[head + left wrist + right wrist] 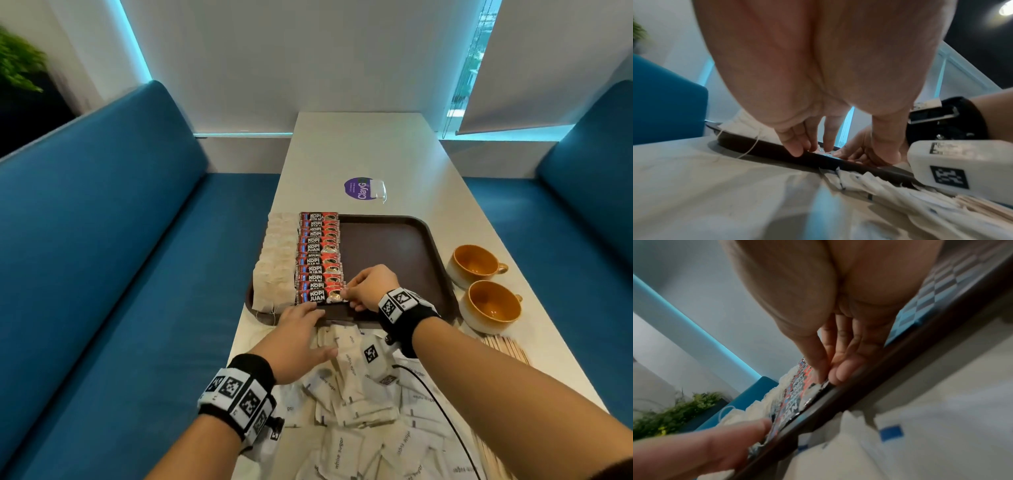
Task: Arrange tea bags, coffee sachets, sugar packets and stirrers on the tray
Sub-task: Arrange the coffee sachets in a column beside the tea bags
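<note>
Red coffee sachets (318, 257) overlap in a neat column.

Cool window backlight, blurred wrist views, fisheye edges

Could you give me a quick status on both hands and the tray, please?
Right hand pinches nearest coffee sachet; left hand open, fingertips at tray front rim. Sugar packets, stirrers not yet on tray. Nothing blocking.
</note>
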`<control>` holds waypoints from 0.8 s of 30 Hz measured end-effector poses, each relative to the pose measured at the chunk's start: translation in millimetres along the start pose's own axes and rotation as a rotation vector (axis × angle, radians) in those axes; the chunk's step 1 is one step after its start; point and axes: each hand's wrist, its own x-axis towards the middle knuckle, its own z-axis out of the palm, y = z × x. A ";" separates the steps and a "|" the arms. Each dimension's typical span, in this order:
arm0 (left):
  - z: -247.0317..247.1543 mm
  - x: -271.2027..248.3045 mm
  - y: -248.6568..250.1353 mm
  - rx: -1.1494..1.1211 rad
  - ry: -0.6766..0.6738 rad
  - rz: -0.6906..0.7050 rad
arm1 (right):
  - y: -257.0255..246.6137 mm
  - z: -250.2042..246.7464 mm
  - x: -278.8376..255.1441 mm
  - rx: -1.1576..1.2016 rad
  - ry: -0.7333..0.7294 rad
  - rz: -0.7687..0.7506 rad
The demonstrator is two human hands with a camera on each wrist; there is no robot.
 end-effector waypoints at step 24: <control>10.8 13.0 -1.2 0.014 -0.036 -0.037 | -32.1 -2.4 42.5 -0.271 0.106 -0.113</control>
